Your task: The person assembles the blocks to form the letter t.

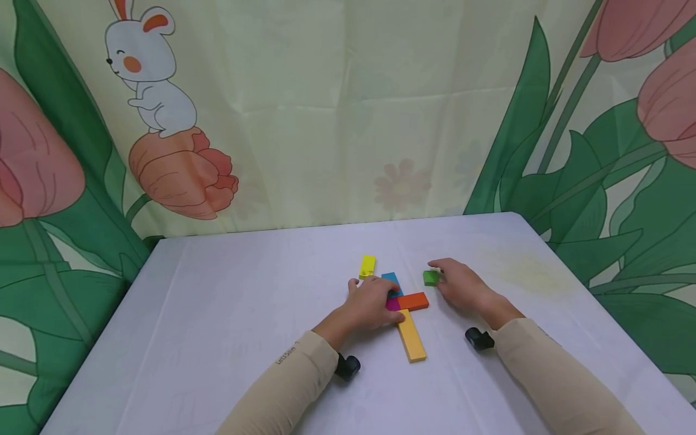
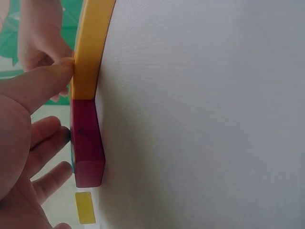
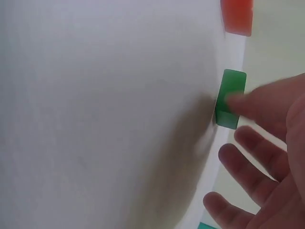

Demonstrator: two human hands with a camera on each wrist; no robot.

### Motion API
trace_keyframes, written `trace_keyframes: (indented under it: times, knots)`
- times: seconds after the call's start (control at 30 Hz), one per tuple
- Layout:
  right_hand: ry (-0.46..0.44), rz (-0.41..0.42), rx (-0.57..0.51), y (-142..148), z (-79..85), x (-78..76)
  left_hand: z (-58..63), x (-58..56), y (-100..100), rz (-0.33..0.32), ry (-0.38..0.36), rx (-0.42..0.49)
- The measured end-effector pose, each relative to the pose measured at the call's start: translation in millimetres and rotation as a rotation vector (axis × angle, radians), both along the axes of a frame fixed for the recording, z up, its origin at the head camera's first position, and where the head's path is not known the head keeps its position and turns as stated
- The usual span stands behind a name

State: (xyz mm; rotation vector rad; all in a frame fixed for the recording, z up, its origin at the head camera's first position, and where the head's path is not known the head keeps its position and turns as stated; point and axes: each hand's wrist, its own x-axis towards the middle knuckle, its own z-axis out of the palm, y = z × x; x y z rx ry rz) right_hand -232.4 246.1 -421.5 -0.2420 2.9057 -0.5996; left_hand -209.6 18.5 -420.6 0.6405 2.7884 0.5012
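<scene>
My left hand (image 1: 372, 300) rests over a group of touching blocks. Its thumb presses the yellow-orange block (image 1: 412, 338). Its other fingers reach over the magenta block (image 2: 88, 143) toward the blue block (image 1: 390, 278), partly hidden by the hand. An orange-red block (image 1: 414, 301) extends rightward from the magenta one. My right hand (image 1: 462, 287) is at the small green block (image 1: 431, 278), thumb on its near side. In the right wrist view the thumb is blurred against that block, and the index finger is hidden. The other fingers are spread apart.
A yellow block (image 1: 367, 266) stands apart beyond my left hand. The blocks lie on a white-covered table (image 1: 217, 320). Behind its far edge hangs a printed curtain (image 1: 304, 121). Black wrist cameras (image 1: 348, 366) sit under both forearms.
</scene>
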Motion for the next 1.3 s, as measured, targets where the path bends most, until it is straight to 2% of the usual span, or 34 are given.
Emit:
trace_keyframes:
  times: [0.2, 0.4, 0.63, 0.8, 1.0, 1.3]
  knots:
    - [0.042, -0.035, -0.002, -2, -0.8, -0.8, -2.1, -0.7, -1, 0.007, -0.006, 0.018]
    - [0.026, -0.076, 0.020, -4, -0.9, -2.0, -5.4, -0.8, -2, 0.016, -0.014, 0.047]
    - [0.005, -0.064, 0.042, -4, -1.1, -2.9, -6.2, -1.2, -2, 0.021, -0.016, 0.063]
    - [0.013, -0.040, 0.013, -2, -2.3, -2.7, -6.7, -1.0, -3, 0.020, -0.014, 0.064]
    - [0.037, -0.022, -0.004, 2, -2.6, 2.3, -7.0, -0.6, -2, 0.022, -0.013, 0.058]
    - [0.055, -0.025, -0.018, 5, 2.9, 18.5, -6.0, -0.1, -2, 0.018, -0.010, 0.060]
